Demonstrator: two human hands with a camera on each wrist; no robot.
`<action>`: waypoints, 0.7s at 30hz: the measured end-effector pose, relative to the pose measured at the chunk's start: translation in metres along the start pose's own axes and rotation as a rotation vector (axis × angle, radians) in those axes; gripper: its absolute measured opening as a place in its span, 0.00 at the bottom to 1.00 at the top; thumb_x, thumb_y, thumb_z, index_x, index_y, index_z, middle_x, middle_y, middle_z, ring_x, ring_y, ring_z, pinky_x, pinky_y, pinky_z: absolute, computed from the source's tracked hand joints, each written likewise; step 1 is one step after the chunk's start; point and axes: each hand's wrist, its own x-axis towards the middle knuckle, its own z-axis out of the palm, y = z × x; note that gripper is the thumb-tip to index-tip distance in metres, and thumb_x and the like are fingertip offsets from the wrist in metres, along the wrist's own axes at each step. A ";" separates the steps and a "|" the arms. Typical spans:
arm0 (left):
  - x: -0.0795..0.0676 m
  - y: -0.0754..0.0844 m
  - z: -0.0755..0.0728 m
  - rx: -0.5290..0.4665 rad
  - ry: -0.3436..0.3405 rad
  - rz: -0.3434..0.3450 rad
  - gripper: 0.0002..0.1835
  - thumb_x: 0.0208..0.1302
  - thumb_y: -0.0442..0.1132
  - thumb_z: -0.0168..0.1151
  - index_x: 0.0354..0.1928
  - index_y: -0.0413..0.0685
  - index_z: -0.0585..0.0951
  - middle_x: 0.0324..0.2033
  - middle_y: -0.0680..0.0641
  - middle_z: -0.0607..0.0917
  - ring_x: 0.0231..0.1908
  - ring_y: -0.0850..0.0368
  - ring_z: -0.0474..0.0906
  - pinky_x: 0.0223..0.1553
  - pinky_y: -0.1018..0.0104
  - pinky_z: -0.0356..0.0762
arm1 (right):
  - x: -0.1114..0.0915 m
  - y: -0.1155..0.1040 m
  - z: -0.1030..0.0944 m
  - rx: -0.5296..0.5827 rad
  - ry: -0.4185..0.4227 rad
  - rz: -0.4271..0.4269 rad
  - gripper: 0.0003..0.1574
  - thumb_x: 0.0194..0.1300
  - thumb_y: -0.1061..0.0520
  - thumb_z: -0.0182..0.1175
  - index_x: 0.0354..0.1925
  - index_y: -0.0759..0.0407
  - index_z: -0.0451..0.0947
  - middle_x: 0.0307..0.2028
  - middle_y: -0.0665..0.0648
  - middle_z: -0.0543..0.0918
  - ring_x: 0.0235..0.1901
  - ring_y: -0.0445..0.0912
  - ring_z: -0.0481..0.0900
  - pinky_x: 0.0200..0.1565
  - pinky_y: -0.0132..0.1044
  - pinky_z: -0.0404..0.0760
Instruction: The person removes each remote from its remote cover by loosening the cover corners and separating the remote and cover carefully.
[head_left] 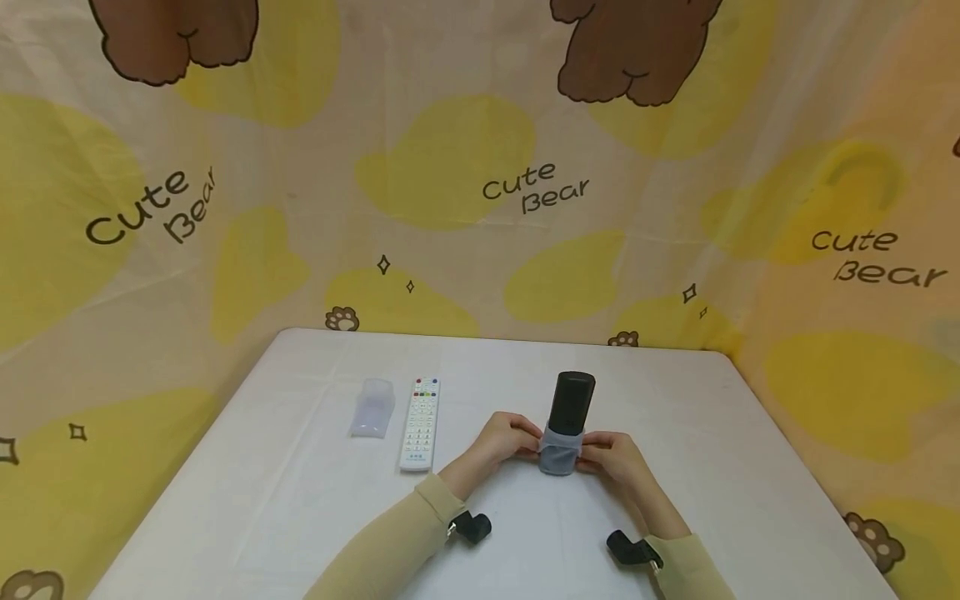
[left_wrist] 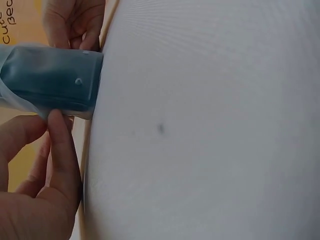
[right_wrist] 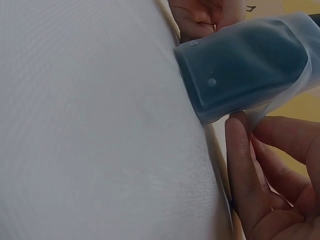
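Observation:
A black remote control (head_left: 572, 402) stands upright at the right of the table's middle, its lower part inside a translucent silicone sleeve (head_left: 560, 454). On the sleeve's left side my left hand (head_left: 506, 439) pinches the edge between thumb and fingers. My right hand (head_left: 617, 458) pinches the opposite edge. In the left wrist view the sleeve (left_wrist: 75, 82) shows the dark lower end through it, with a small round bump. The right wrist view shows the sleeve's loose rim (right_wrist: 300, 75) slanting across the remote, close to the thumb and fingers of my right hand (right_wrist: 280, 175).
A white remote control (head_left: 420, 425) with many buttons lies on the white table (head_left: 315, 517), left of my left hand. Beside it lies another translucent sleeve (head_left: 372, 408), flat. A patterned cloth (head_left: 450, 167) hangs behind the table. Black wrist cameras (head_left: 471, 528) sit at both cuffs.

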 end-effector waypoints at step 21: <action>-0.002 -0.001 0.000 -0.019 0.012 0.007 0.08 0.49 0.22 0.63 0.34 0.30 0.83 0.28 0.44 0.85 0.24 0.57 0.81 0.33 0.62 0.84 | -0.005 -0.017 -0.008 0.053 0.104 -0.090 0.24 0.67 0.49 0.57 0.51 0.68 0.76 0.43 0.61 0.84 0.38 0.43 0.84 0.43 0.36 0.84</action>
